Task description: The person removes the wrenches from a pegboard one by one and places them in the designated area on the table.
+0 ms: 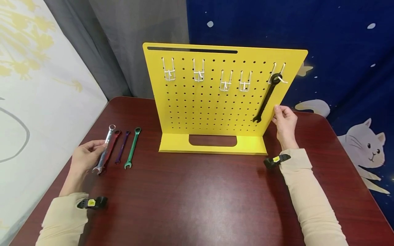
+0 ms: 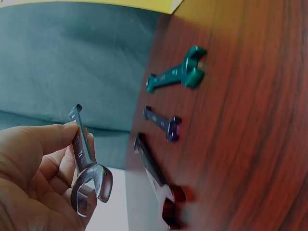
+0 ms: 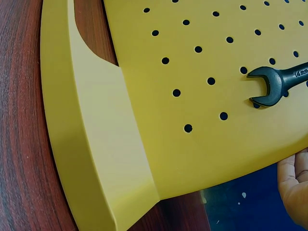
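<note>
My left hand point(image 1: 99, 154) pinches a silver wrench point(image 1: 108, 136) near the table's left side, thumb on its shaft. In the left wrist view the silver wrench point(image 2: 87, 166) is lifted, open end down, held by my left hand point(image 2: 57, 159). My right hand point(image 1: 277, 114) grips the right edge of an upright yellow pegboard point(image 1: 209, 109). A black wrench point(image 1: 267, 97) hangs by its ring from the rightmost white hook point(image 1: 279, 77). Its open end point(image 3: 272, 85) lies against the pegboard point(image 3: 192, 144), with my right hand point(image 3: 294, 185) at the lower right.
Red point(image 1: 112, 144), purple point(image 1: 122, 147) and green point(image 1: 133, 147) wrenches lie side by side on the dark red table point(image 1: 197, 191), right of my left hand. Several empty white hooks point(image 1: 198, 73) line the board's top. A grey curtain and a blue cloth hang behind.
</note>
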Tool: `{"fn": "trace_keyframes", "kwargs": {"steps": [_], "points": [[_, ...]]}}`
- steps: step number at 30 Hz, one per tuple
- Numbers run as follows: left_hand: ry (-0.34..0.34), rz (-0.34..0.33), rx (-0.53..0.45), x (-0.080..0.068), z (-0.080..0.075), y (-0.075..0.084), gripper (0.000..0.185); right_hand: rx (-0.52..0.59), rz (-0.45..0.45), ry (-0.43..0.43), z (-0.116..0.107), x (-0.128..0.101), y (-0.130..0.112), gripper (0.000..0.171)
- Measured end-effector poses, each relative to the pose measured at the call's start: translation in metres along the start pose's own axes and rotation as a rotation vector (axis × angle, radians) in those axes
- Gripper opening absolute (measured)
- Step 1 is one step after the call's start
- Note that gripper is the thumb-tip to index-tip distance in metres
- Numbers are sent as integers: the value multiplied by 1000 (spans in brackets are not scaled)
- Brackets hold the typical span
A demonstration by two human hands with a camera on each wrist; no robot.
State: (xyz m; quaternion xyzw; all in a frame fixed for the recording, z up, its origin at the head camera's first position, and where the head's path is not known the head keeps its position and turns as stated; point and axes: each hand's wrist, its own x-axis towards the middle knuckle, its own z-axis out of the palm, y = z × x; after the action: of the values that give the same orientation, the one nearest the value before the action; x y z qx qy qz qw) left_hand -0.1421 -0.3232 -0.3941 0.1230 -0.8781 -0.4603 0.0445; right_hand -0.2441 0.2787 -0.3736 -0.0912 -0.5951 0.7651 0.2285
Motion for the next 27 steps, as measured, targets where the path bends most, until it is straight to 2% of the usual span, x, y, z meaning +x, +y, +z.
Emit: {"fn": "trace_keyframes", "kwargs": {"steps": [5,15,21,27], "points": [[11,-13,35,2,-6,-7,38,-31,-6,2,1,0,-1,12],[59,-9,178,10,-15,-25,45,-18,15,-2,0,-1,-1,12],[48,-36,213,17,-15,-34,45,-51,2,-4,0,-1,-1,12],[41,-57,273,24,-13,-36,44,-29,11,-9,0,-1,-2,9]]}}
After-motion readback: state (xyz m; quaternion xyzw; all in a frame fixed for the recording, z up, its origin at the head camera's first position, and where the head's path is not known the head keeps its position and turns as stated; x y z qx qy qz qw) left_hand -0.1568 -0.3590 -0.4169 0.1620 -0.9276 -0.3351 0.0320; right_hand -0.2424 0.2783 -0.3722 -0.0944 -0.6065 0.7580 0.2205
